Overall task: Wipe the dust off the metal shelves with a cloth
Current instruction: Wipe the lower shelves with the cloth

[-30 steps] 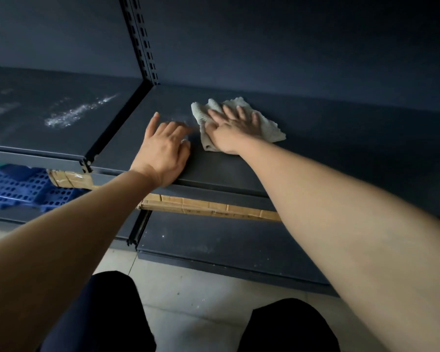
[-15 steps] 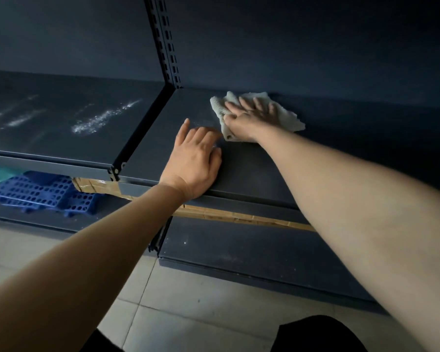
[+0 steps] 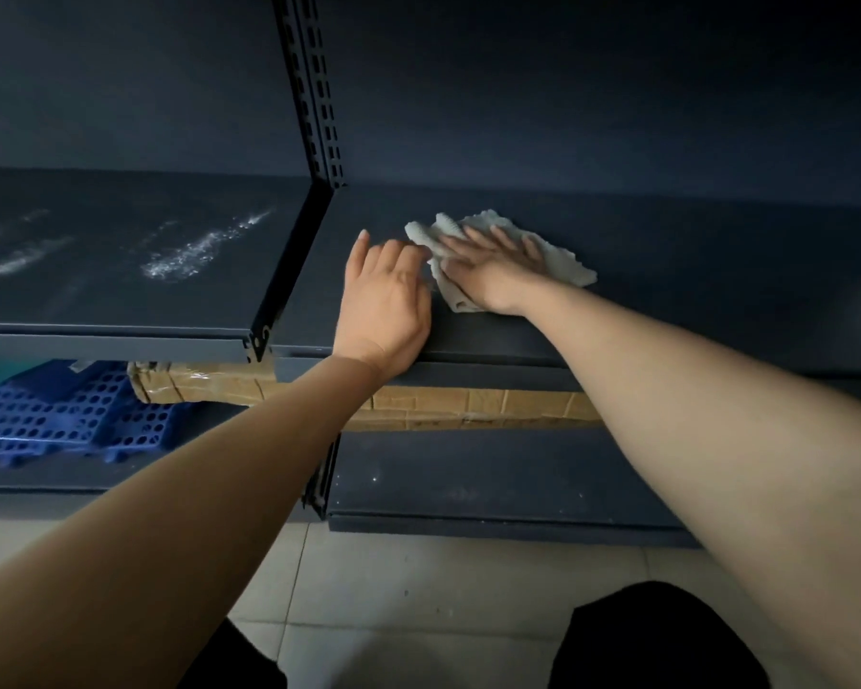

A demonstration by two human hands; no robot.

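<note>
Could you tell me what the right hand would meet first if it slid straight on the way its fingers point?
Probably the back panel, just right of the slotted upright; the shelf ahead of the right hand and cloth looks free, though depth is unclear.

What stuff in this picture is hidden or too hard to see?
Head view:
- Shelf under the cloth: covered by it and the right hand, so any dust there is unseen.
- Cardboard box: only a strip shows below the shelf's front edge; the left arm crosses it.
- Blue perforated plastic piece: cut by the left edge, partly under the neighbouring shelf.
- Shelf's far right end: too dark.
</note>
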